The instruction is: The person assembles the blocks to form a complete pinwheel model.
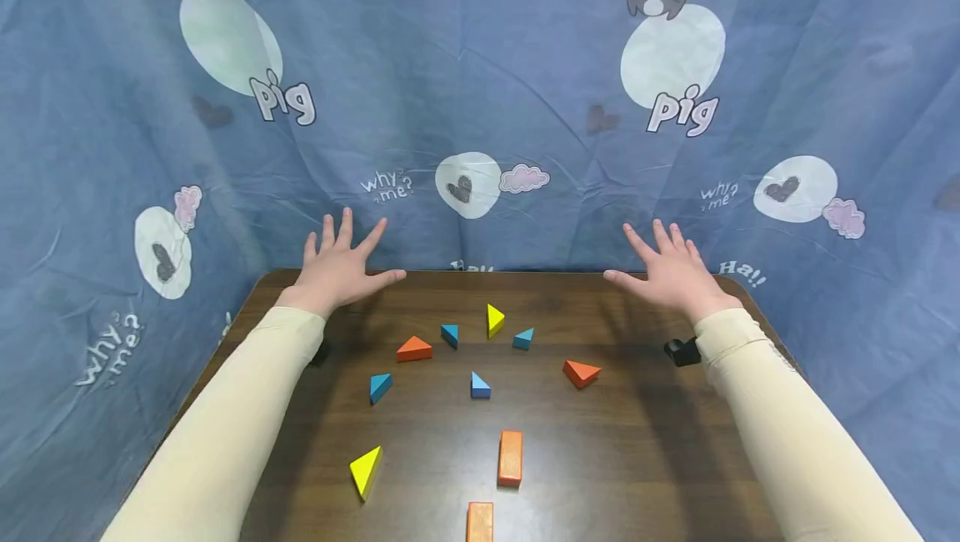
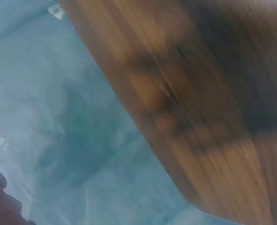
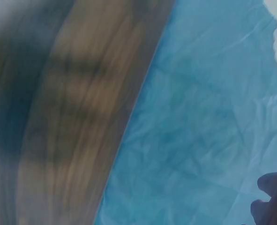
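Observation:
My left hand point(image 1: 337, 268) is raised over the far left part of the table, fingers spread, holding nothing. On the other side my right hand point(image 1: 672, 271) hovers over the far right part with its fingers also spread. Between the hands lie a yellow triangular block point(image 1: 495, 320), blue triangular blocks point(image 1: 450, 335) and an orange-red triangular block point(image 1: 414, 349). Nearest the right hand is another orange-red triangular block point(image 1: 581, 373). Only dark fingertips point(image 2: 7, 199) show at the edge of the left wrist view, and some fingertips point(image 3: 271, 184) in the right wrist view.
The brown wooden table point(image 1: 600, 459) has rounded far corners. Closer to me lie a second yellow triangular block point(image 1: 366, 473) and two orange rectangular blocks, one upper point(image 1: 510, 458) and one lower point(image 1: 480, 522). A blue printed cloth point(image 1: 465, 92) hangs behind and beside the table.

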Demonstrator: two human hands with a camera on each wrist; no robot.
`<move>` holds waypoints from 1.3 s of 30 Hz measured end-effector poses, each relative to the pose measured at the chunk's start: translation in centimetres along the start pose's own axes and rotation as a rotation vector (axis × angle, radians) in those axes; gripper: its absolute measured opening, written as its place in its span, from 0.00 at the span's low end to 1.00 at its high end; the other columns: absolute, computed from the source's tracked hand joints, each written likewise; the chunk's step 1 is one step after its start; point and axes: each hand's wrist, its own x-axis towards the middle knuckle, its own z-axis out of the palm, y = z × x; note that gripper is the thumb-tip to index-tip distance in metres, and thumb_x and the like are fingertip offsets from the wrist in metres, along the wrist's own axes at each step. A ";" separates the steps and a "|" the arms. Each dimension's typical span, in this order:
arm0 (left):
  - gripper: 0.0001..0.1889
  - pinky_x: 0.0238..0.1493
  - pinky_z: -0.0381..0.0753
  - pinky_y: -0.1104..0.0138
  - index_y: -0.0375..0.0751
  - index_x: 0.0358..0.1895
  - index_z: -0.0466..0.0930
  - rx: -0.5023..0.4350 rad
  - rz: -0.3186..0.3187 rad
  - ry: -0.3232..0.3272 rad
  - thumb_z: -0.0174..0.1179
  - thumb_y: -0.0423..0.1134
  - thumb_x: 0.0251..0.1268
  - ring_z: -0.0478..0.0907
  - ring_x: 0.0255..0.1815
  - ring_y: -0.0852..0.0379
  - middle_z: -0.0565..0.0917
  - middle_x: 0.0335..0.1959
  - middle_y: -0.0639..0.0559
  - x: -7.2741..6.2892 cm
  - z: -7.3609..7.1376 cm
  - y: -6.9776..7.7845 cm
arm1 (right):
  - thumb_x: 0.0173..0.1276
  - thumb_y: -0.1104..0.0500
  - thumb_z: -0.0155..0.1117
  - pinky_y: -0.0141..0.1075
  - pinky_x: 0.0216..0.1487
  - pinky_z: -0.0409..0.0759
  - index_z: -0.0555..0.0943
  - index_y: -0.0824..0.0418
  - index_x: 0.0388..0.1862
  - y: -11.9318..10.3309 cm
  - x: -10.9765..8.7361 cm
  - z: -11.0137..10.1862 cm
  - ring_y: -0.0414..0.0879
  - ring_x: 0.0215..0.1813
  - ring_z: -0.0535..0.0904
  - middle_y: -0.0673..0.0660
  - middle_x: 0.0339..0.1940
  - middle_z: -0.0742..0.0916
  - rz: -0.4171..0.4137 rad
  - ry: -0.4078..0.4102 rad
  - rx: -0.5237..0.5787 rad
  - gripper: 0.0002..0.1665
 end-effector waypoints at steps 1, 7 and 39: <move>0.55 0.66 0.29 0.32 0.65 0.80 0.35 -0.006 0.007 0.011 0.37 0.86 0.50 0.23 0.75 0.28 0.26 0.78 0.35 -0.2 0.0 0.1 | 0.62 0.18 0.43 0.67 0.70 0.36 0.43 0.45 0.82 -0.1 -0.3 0.1 0.71 0.77 0.34 0.73 0.79 0.46 -0.004 0.006 0.009 0.58; 0.54 0.68 0.32 0.34 0.64 0.80 0.42 -0.056 0.057 0.055 0.40 0.85 0.51 0.22 0.76 0.33 0.32 0.79 0.37 -2.4 -0.1 0.5 | 0.64 0.21 0.47 0.64 0.72 0.40 0.46 0.44 0.82 -1.1 -1.9 0.8 0.68 0.78 0.39 0.71 0.79 0.48 -0.044 0.053 0.068 0.56; 0.32 0.59 0.71 0.48 0.63 0.68 0.72 -0.540 0.255 0.292 0.67 0.58 0.61 0.69 0.65 0.53 0.74 0.63 0.62 -17.4 3.3 5.3 | 0.66 0.30 0.59 0.58 0.64 0.66 0.64 0.43 0.76 -7.0 -11.2 7.5 0.57 0.70 0.66 0.55 0.72 0.70 -0.238 0.187 0.311 0.43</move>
